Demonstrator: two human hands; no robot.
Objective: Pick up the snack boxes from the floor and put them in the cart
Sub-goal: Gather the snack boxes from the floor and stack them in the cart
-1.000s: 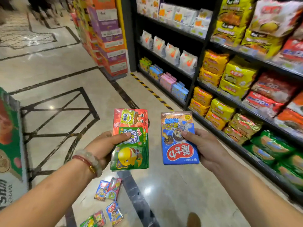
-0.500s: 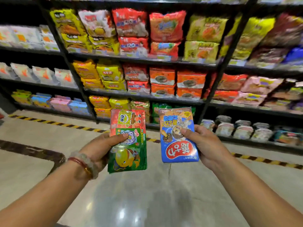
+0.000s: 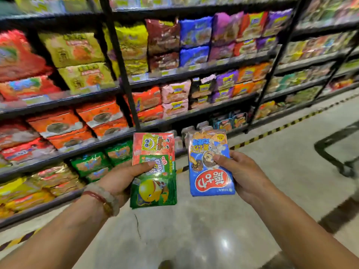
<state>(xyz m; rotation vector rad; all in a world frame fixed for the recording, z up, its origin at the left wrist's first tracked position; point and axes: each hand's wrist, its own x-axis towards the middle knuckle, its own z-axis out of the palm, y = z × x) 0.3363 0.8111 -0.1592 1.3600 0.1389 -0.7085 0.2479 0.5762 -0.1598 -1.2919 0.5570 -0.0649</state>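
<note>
My left hand (image 3: pixel 118 178) grips two snack boxes stacked together, its thumb pressed across their fronts. The front one is a green box (image 3: pixel 155 189) with a yellow cartoon figure; behind it stands a red box (image 3: pixel 152 147) with a yellow sponge character. My right hand (image 3: pixel 245 171) holds a blue snack box (image 3: pixel 210 177) with a red label, thumb on its front. Both hands are held out at chest height, side by side, a small gap between the boxes. No cart shows in the head view, and no boxes lie on the visible floor.
Dark shelves (image 3: pixel 124 82) full of colourful snack and noodle packs fill the left and back. A yellow-and-black striped line (image 3: pixel 272 131) runs along the shelf foot. The polished floor (image 3: pixel 194 230) has a dark inlaid pattern (image 3: pixel 334 152) at the right.
The view has swung to the right along the shelves. The boxes on the floor have gone out of sight. Both hands keep the same hold on their boxes.
</note>
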